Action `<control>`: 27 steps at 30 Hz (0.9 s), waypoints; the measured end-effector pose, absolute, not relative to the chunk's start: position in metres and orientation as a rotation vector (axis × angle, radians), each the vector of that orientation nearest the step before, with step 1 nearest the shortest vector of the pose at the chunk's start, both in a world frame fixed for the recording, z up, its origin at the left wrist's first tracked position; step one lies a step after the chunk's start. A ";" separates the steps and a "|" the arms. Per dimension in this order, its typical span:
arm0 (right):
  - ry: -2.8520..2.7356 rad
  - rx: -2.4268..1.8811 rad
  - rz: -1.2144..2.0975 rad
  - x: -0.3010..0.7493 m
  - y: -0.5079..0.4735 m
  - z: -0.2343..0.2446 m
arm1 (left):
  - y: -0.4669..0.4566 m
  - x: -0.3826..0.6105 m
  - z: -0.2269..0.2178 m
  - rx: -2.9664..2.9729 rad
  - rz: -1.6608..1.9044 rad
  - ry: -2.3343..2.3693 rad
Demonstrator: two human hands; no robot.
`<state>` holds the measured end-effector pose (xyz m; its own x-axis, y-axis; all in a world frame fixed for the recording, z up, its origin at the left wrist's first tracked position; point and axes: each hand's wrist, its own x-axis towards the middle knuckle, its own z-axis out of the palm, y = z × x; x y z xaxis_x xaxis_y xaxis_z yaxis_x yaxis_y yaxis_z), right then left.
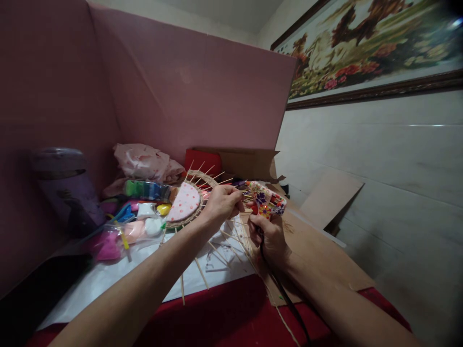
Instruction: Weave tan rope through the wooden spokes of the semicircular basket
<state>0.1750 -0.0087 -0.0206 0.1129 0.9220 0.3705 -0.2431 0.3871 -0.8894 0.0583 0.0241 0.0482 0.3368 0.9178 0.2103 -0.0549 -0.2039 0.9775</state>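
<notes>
My right hand is wrapped round the grip of a flower-patterned glue gun, whose nozzle points left. A dark cord hangs down from its handle. Close to the nozzle, my left hand is closed in a pinch; what sits between its fingertips is too small to make out. Just left of that hand is a round craft piece with thin wooden sticks radiating from it, twine round its edge and a half disc of white polka-dot fabric. My left hand and forearm hide part of its right side.
Bags of coloured clay lie left on white paper, near a lilac canister. Crumpled pink cloth is behind. Brown cardboard lies right, over a red cloth. Pink panels stand at the back.
</notes>
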 end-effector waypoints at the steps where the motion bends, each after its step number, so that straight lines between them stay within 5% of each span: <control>1: -1.135 -0.757 1.006 0.175 -0.009 -0.020 | 0.024 0.058 0.048 1.477 1.104 0.828; 27: -1.081 -0.745 0.976 0.172 0.001 -0.036 | 0.006 0.078 0.031 1.179 1.102 0.706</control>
<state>0.1718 0.0012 -0.0359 0.1556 0.9161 0.3696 -0.2747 0.3996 -0.8746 0.0781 0.0060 0.0313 0.3433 0.9334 0.1048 -0.2955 0.0015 0.9554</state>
